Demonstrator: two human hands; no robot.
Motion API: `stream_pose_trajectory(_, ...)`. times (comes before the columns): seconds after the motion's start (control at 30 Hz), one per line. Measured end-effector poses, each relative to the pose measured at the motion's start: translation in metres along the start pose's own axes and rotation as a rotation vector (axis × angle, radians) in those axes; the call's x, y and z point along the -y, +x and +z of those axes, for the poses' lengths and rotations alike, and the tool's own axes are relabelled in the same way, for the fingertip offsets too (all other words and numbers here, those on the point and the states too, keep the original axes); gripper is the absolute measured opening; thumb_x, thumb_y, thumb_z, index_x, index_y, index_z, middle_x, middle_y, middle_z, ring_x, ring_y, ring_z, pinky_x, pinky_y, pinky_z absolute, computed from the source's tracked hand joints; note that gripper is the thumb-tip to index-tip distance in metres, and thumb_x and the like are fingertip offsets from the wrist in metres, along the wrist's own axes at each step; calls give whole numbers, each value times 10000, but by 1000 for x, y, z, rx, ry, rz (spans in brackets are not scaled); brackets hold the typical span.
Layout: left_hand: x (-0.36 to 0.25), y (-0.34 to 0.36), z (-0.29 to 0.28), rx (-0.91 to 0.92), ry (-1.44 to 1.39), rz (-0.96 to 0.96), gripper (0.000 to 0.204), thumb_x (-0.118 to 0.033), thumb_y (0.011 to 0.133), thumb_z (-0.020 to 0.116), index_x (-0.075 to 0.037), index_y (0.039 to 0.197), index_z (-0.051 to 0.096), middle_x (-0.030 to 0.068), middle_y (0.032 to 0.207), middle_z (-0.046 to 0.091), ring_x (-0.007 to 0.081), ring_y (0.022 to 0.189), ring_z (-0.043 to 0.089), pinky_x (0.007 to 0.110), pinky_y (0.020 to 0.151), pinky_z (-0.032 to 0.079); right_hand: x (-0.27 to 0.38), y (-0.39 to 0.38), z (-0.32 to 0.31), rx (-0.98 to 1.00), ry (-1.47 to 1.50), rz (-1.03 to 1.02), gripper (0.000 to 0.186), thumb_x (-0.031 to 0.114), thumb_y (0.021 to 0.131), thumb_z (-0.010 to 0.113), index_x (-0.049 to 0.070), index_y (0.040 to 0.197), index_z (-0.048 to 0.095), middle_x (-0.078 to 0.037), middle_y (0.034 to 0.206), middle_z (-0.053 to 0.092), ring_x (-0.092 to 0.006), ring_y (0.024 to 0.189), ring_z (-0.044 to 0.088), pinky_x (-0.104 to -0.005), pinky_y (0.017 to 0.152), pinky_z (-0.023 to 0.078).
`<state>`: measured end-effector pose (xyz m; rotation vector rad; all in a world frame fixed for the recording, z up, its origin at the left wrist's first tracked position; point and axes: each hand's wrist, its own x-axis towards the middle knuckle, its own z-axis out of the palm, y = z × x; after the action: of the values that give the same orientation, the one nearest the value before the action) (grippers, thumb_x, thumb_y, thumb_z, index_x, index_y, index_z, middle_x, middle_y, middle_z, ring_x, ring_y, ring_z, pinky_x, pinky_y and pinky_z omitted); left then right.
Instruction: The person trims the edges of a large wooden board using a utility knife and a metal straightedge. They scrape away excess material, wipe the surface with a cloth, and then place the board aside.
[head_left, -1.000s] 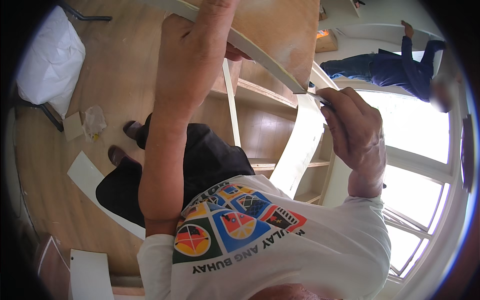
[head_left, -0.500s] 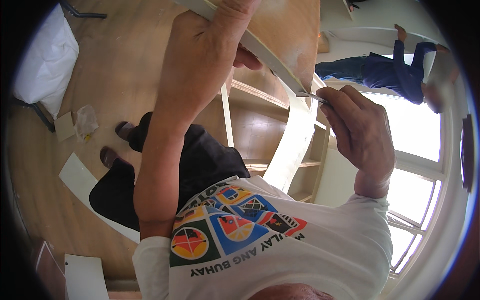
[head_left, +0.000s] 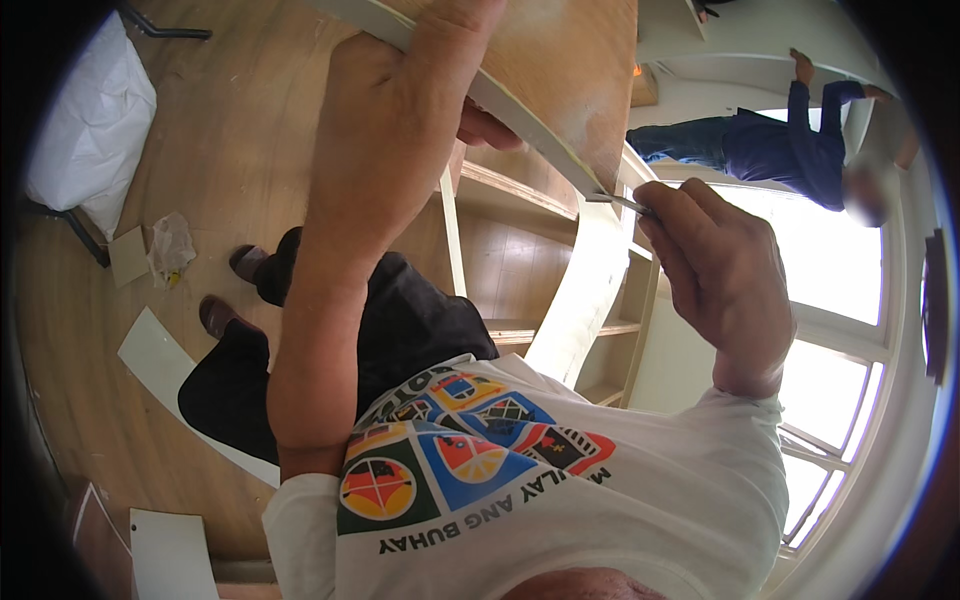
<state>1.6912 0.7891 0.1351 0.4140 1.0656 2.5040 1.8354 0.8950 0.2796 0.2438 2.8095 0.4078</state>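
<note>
tool point(head_left: 628, 204) pinched in right fingers point(head_left: 684, 217), jutting beyond them to corner of panel point(head_left: 570, 65); left fingers point(head_left: 489, 129) clasp panel's edge.

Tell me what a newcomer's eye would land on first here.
First, the left hand at top centre, on the edge of a brown board, and the right hand holding a thin metal tool at its corner. Next, the colourful shirt at lower centre. Then a person in blue, appearing sideways at upper right.
</note>
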Motion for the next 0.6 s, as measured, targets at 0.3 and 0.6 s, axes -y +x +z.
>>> stream_pose_trajectory(0.3,11,3,-9,63,-80,30,437,-362,1071,486,49,1018,625,105,708,670,173,503,637,266,446,521,-3,-8,25,-93,197,31,102,41,886,637,78,959,576,-135,812,600,-383,699,622,-466,616,495)
stream_pose_trajectory(0.6,-6,2,2,4,-42,-130,409,-389,1043,500,-2,1004,625,62,682,655,136,455,577,241,391,435,-8,-6,34,-73,258,-2,63,47,917,614,58,947,560,-158,830,627,-408,711,629,-479,620,479)
